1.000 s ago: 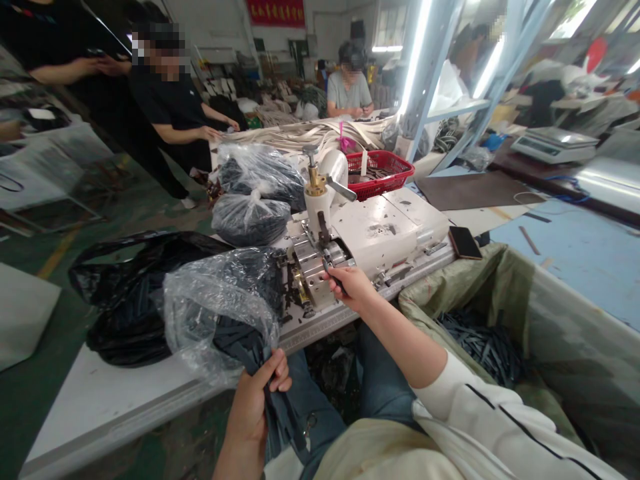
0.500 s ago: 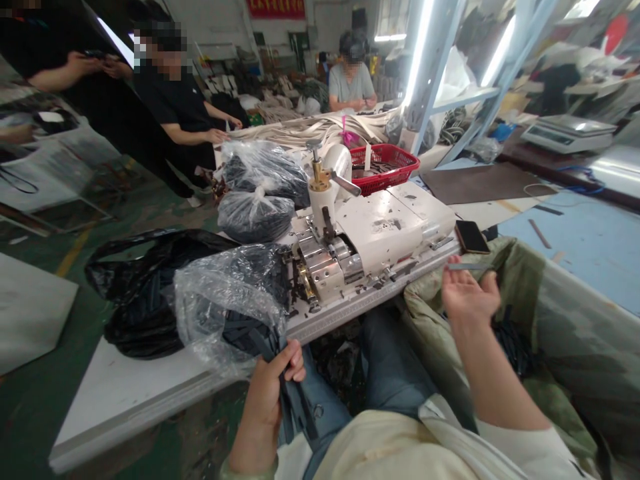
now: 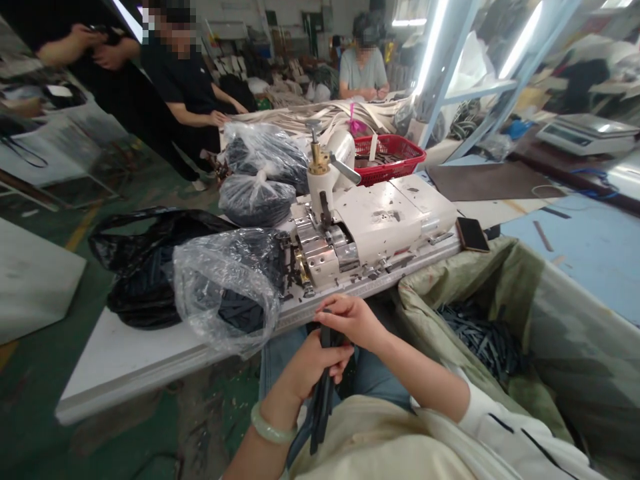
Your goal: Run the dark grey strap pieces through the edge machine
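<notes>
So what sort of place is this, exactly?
It looks like a small factory workshop, probably one processing strip material. A cream industrial machine sits on the bench, a sack holds a heap of dark strips, and a digital scale stands nearby.

Both hands are close together, low in front of the person. The left hand (image 3: 310, 370) is curled shut, with its fingers wrapped around. The right hand (image 3: 350, 321) is just above it, with its fingers bent down. The left arm (image 3: 247, 457) comes up from below. The right arm (image 3: 420, 377) reaches in from the right side.
</notes>
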The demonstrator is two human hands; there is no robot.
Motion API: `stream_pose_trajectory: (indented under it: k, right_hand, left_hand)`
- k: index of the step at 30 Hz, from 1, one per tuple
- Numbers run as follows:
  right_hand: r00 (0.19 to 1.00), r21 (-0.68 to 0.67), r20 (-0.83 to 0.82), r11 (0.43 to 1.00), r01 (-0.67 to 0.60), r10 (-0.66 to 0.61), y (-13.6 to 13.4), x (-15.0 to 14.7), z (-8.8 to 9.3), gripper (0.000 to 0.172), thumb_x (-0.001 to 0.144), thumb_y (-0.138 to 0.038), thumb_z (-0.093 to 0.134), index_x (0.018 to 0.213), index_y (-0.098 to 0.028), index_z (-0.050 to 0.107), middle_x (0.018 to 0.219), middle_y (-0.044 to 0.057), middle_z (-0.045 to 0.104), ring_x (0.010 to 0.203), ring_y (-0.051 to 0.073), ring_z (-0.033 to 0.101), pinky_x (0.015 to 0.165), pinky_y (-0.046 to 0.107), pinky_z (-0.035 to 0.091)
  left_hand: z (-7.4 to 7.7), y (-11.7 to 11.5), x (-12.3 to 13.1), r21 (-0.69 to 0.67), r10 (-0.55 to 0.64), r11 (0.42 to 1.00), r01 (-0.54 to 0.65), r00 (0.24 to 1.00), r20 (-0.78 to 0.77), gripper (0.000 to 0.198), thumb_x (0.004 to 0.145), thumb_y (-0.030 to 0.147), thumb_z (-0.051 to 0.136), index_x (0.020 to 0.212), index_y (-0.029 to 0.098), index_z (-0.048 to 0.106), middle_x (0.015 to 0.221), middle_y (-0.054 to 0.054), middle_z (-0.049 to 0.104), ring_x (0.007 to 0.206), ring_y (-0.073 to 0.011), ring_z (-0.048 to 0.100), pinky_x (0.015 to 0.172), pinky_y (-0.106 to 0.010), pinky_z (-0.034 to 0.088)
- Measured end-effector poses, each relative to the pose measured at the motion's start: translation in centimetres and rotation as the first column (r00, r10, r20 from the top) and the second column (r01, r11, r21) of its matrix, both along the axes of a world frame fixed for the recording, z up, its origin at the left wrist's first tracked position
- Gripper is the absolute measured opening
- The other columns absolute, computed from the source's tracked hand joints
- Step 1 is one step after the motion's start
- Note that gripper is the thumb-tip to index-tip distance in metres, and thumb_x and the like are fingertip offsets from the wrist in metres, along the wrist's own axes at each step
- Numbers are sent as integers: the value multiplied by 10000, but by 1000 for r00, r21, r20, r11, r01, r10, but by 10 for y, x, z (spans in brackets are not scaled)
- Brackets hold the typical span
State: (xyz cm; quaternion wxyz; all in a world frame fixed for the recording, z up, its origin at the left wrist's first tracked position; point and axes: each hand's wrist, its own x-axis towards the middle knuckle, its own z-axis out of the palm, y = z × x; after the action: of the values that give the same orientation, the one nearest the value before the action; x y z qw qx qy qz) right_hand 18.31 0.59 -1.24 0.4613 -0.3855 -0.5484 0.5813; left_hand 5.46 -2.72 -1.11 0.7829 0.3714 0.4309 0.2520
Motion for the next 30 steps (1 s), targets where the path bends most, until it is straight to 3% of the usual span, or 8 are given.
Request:
stream_pose_trajectory:
  k: [2,5,10,15,20,24,28,30]
  right_hand:
    - [991,-64,-66,992,108,-113,5,-4,-7,189,794,-365,685,715,-218,772,868,39,676,833,173,607,774,284,469]
    - [908,-317,-273,921,226,-317,9,0,-21,212,797,-394,679,776,-204,769,762,14,662,612,102,532,605,232,472]
    - [792,-536,-473,839,90,-387,11,23,-22,226,735,-370,761,816,-160,732,728,17,683,477,39,479,458,128,473]
    - [855,-423,-409,897,132,-319,-3,33,-17,288,728,-445,751,823,-173,729,802,43,717,552,80,613,510,161,526]
    - [942,-166,-324,986,31,-84,-17,42,-19,289,746,-478,722,728,-190,712,798,62,696,636,146,625,632,279,531]
    - [979,-43,-200,997,-60,50,-22,49,-19,284,765,-468,705,715,-190,676,784,64,670,682,164,596,650,298,509]
    - [998,-61,3,996,-68,69,-19,47,-19,295,772,-360,720,1017,-200,682,957,60,687,675,131,599,614,253,507]
    - [974,-108,85,973,-203,212,-15,45,-19,305,816,-398,665,1026,-180,692,886,59,707,592,108,587,547,222,490]
  left_hand:
    - [-2,-3,-6,-31,68,997,-68,997,18,234,671,284,770,687,152,577,468,40,489,373,-58,357,400,-225,401]
    - [-4,-6,-18,-65,126,990,-123,991,41,246,683,300,773,742,151,587,498,39,504,392,-46,346,407,-202,385]
    - [-1,-7,-25,-112,238,967,-229,968,74,288,664,344,800,735,136,614,514,41,489,401,-26,320,397,-174,332]
    - [5,-4,-20,-161,249,961,-223,954,164,387,680,462,774,774,102,669,514,46,458,398,-9,276,383,-156,284]
    - [7,-2,-19,-174,307,944,-279,938,162,308,723,394,747,693,117,614,491,55,447,388,-10,273,383,-156,282]
    - [6,-1,-21,3,367,929,-369,926,92,268,679,331,781,696,148,585,491,58,479,382,-26,319,397,-183,333]
    - [5,0,-23,185,407,897,-400,913,1,249,669,325,783,713,148,614,490,49,503,379,-47,371,400,-209,371]
    - [5,2,-23,211,426,886,-412,904,-21,241,667,313,786,710,149,614,489,48,510,374,-51,378,394,-212,374]
